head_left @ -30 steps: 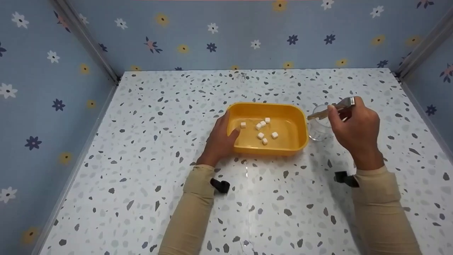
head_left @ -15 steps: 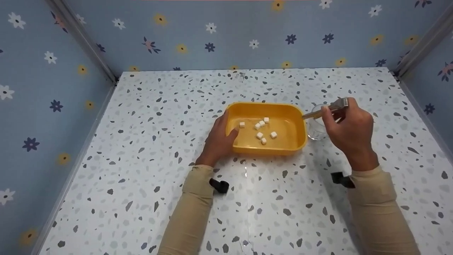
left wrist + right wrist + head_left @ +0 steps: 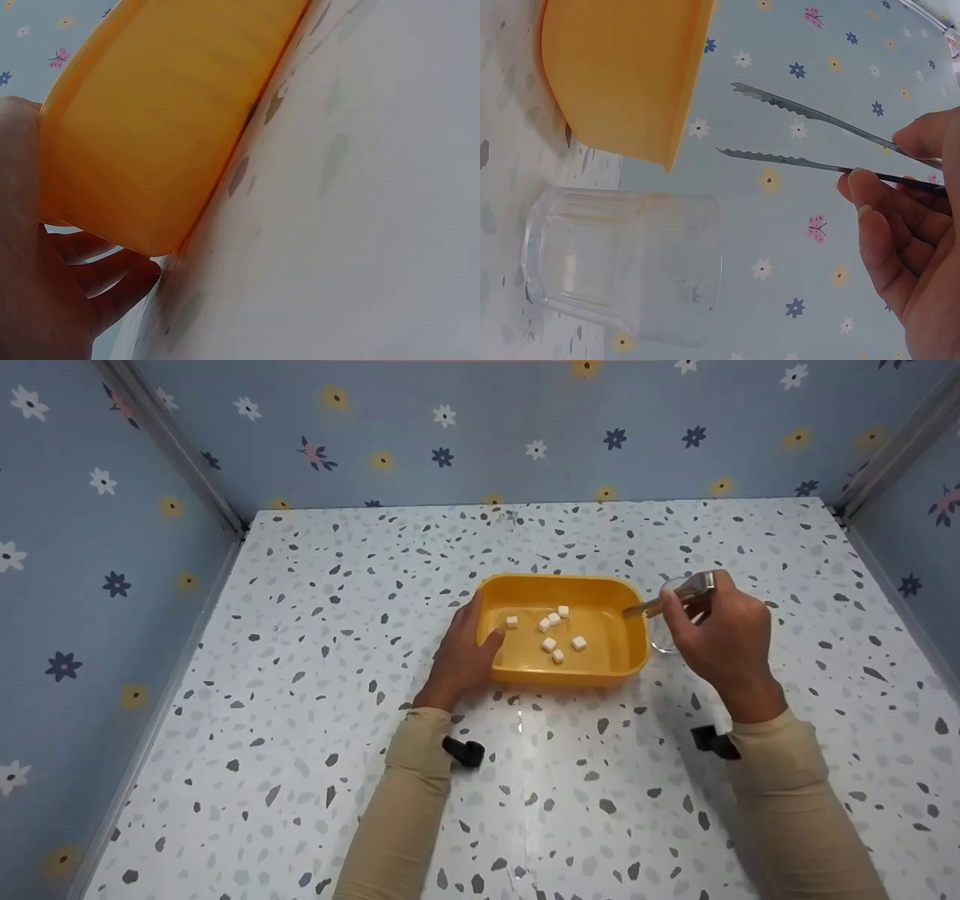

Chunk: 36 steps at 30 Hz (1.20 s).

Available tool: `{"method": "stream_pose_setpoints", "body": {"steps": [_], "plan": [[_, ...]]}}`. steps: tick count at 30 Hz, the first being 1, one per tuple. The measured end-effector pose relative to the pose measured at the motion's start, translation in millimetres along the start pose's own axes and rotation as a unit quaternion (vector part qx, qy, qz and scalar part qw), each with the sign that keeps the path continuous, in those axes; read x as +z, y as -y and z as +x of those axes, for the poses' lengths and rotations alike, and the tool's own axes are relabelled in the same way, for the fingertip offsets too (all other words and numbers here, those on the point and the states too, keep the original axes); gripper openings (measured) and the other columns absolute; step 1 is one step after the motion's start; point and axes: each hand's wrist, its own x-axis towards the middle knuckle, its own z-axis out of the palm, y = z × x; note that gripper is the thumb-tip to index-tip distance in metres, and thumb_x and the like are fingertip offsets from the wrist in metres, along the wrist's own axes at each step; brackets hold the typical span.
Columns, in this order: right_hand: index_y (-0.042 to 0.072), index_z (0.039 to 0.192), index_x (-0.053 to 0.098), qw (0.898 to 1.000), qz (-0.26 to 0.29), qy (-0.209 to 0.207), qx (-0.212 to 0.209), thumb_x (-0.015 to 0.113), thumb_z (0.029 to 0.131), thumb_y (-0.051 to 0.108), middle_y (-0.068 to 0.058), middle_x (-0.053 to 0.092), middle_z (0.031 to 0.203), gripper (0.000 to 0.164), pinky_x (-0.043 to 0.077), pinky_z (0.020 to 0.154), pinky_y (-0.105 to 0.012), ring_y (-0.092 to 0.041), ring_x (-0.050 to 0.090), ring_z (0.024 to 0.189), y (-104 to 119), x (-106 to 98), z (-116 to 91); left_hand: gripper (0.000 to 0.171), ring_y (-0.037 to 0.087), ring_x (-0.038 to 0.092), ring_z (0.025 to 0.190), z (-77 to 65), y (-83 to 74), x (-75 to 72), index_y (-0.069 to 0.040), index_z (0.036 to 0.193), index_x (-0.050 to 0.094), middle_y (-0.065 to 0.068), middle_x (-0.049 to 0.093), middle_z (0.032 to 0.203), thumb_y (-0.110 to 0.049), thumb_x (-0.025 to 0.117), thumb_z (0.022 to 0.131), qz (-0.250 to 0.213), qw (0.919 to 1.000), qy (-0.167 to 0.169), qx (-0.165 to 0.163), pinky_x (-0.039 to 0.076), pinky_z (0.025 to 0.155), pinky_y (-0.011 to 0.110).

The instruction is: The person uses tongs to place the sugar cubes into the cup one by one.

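A yellow rectangular tub stands on the speckled table with several small white cubes scattered over its floor. My left hand grips the tub's left end, thumb over the rim and fingers along the outside wall. In my right hand I pinch metal serrated tongs between thumb and fingers. Their tips are spread apart with nothing between them, and in the head view they overlap the tub's right rim. Beneath the tongs a clear glass stands just right of the tub, partly hidden by my right hand in the head view.
The speckled white table reaches back to a blue flowered wall. Similar panels close in the left and right sides. Black wrist mounts sit on both sleeves.
My right hand has moved left with the tongs, bringing their tips from beside the glass to over the tub's right end. My left hand and the cubes stay put.
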Motion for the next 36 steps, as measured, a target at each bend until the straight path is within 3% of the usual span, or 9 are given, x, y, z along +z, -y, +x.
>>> {"method": "stream_pose_setpoints", "body": {"steps": [6, 14, 36], "plan": [[-0.004, 0.091, 0.06, 1.0, 0.014, 0.007, -0.006, 0.072, 0.091, 0.018, -0.013, 0.07, 0.079, 0.026, 0.049, 0.056, -0.02, -0.023, 0.066, 0.059, 2, 7, -2, 0.073, 0.019, 0.04, 0.138, -0.1, -2.0, -0.8, -0.028, 0.163, 0.015, 0.001, 0.03, 0.161, -0.04, 0.05, 0.1, 0.0, 1.0, -0.002, 0.006, 0.031, 0.115, 0.039], [-0.006, 0.093, 0.06, 1.0, 0.028, 0.011, 0.002, 0.073, 0.091, 0.013, -0.015, 0.069, 0.079, 0.023, 0.055, 0.053, -0.041, -0.027, 0.065, 0.059, 5, 17, -6, 0.072, 0.019, 0.038, 0.139, -0.4, -1.3, -0.4, -0.026, 0.163, 0.016, 0.002, 0.03, 0.161, -0.038, 0.051, 0.1, -0.003, 0.9999, -0.002, 0.012, 0.03, 0.115, 0.039], [-0.003, 0.095, 0.059, 0.997, 0.018, 0.078, -0.012, 0.075, 0.091, 0.018, -0.015, 0.072, 0.081, 0.027, 0.054, 0.052, -0.034, -0.024, 0.066, 0.06, 7, 30, -12, 0.073, 0.021, 0.04, 0.139, 2.3, -2.7, -0.7, -0.027, 0.163, 0.015, 0.001, 0.029, 0.162, -0.039, 0.05, 0.1, 0.004, 1.0, 0.002, 0.005, 0.031, 0.115, 0.04]]}}
